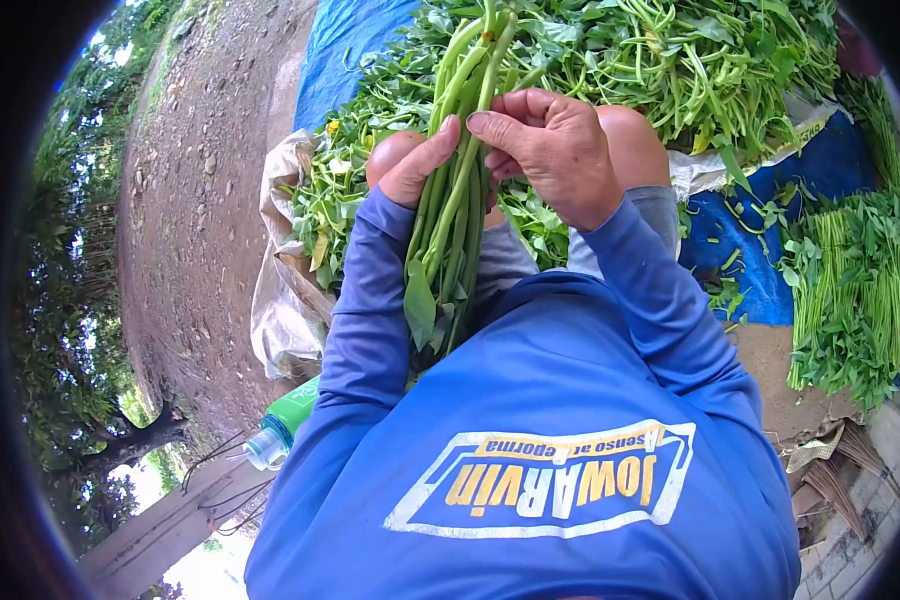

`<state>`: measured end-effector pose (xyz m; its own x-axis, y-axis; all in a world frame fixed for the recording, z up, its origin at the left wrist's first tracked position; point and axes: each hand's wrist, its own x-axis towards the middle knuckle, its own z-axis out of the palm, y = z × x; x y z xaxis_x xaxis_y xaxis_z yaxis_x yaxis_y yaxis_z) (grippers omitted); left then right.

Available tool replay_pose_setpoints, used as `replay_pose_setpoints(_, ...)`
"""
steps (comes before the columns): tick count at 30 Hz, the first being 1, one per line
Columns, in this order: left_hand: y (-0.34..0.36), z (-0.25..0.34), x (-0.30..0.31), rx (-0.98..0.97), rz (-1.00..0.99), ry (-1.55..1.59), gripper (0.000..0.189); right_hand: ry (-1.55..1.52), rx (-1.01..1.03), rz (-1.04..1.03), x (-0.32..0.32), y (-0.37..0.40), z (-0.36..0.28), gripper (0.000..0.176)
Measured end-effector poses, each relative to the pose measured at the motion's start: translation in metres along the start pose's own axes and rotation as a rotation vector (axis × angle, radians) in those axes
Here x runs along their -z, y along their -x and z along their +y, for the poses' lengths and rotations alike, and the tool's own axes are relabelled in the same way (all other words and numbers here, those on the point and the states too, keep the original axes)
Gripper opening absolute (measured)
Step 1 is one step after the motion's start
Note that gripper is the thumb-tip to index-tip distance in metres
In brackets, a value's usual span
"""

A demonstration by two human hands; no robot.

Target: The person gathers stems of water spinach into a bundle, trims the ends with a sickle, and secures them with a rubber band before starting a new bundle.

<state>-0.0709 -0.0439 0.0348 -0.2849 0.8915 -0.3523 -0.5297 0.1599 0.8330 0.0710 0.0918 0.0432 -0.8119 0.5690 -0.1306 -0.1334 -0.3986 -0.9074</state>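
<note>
Blue long-sleeved shirt (570, 400) with yellow lettering filled the near view. Just beyond it you held a bundle of long green leafy stems (457, 215) over your lap. Left hand (410, 170) was closed round it, thumb across. Right hand (555, 150) pinched the stems with curled fingers, probably to even them. A loose green heap (670, 50) lay beyond the bundle on blue tarpaulin (830, 160), and a green plastic bottle (282, 425) lay left of it.

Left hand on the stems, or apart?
Touching. Head view: left hand wraps the stems, thumb pressed on them, no gap.
</note>
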Motion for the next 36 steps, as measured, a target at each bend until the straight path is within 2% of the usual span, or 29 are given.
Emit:
replay_pose_setpoints(2, 0.000, -0.002, -0.010, -0.036, -0.076, 0.157, 0.061, -0.031, 0.069, 0.012, -0.007, -0.001, 0.002, 0.023)
replay_pose_setpoints(5, -0.001, 0.012, -0.010, 0.046, -0.130, -0.223, 0.052, 0.283, 0.211, -0.006, -0.004, -0.025, 0.013, 0.022)
replay_pose_setpoints(6, 0.004, 0.009, -0.005, 0.063, -0.131, -0.146, 0.052, 0.175, 0.111, 0.013, -0.009, -0.021, -0.002, 0.023)
replay_pose_setpoints(7, 0.006, 0.006, 0.005, 0.068, -0.130, -0.078, 0.054, -0.019, 0.094, 0.016, -0.007, -0.026, -0.008, 0.022)
replay_pose_setpoints(9, 0.005, 0.011, 0.025, 0.047, -0.122, 0.045, 0.061, 0.008, 0.240, 0.106, 0.009, -0.023, -0.033, 0.021)
replay_pose_setpoints(10, 0.009, 0.010, 0.026, 0.018, -0.120, 0.129, 0.061, -0.002, 0.241, 0.055, 0.015, -0.019, -0.038, 0.019)
replay_pose_setpoints(13, 0.013, 0.010, 0.028, 0.010, -0.095, 0.131, 0.061, 0.400, 0.057, -0.149, 0.010, -0.015, -0.025, 0.042)
replay_pose_setpoints(16, 0.011, 0.010, 0.021, -0.045, -0.087, 0.052, 0.063, 0.538, 0.164, -0.057, -0.002, -0.018, -0.005, 0.067)
replay_pose_setpoints(19, 0.008, 0.005, 0.028, -0.093, -0.097, -0.001, 0.068, 0.267, 0.027, -0.184, 0.010, -0.036, 0.003, 0.086)
replay_pose_setpoints(20, 0.007, 0.009, 0.032, -0.021, -0.135, -0.084, 0.063, 0.084, 0.029, -0.305, 0.015, -0.033, 0.003, 0.092)
replay_pose_setpoints(21, 0.003, 0.016, 0.030, -0.039, -0.146, -0.238, 0.059, 0.180, 0.053, -0.172, 0.018, -0.036, 0.026, 0.083)
replay_pose_setpoints(23, 0.001, 0.020, 0.015, -0.035, -0.176, -0.523, 0.052, 0.120, 0.153, -0.232, 0.004, -0.026, -0.007, 0.070)
replay_pose_setpoints(24, -0.010, 0.028, -0.020, -0.231, -0.316, -1.105, 0.046, 0.074, 0.184, -0.232, -0.004, -0.023, -0.018, 0.064)
replay_pose_setpoints(27, -0.016, 0.031, -0.021, 0.113, -0.465, -0.579, 0.050, -0.134, 0.231, -0.075, -0.004, -0.033, -0.021, 0.051)
replay_pose_setpoints(28, -0.012, 0.039, -0.035, 0.209, -0.425, -0.535, 0.053, -0.196, 0.250, -0.058, -0.001, -0.035, -0.015, 0.048)
replay_pose_setpoints(31, 0.003, 0.047, -0.078, -0.070, -0.174, -0.614, 0.062, -0.385, 0.236, -0.037, 0.006, -0.027, -0.017, 0.041)
replay_pose_setpoints(32, 0.005, 0.037, -0.076, -0.031, -0.154, -0.509, 0.059, -0.417, 0.247, -0.056, 0.006, -0.025, -0.024, 0.041)
replay_pose_setpoints(34, -0.003, 0.034, -0.073, 0.087, -0.236, -0.558, 0.057, -0.386, 0.294, -0.076, 0.006, -0.023, -0.023, 0.043)
replay_pose_setpoints(36, -0.005, 0.040, -0.070, 0.177, -0.257, -0.548, 0.055, -0.008, 0.287, -0.215, 0.020, -0.018, -0.041, 0.049)
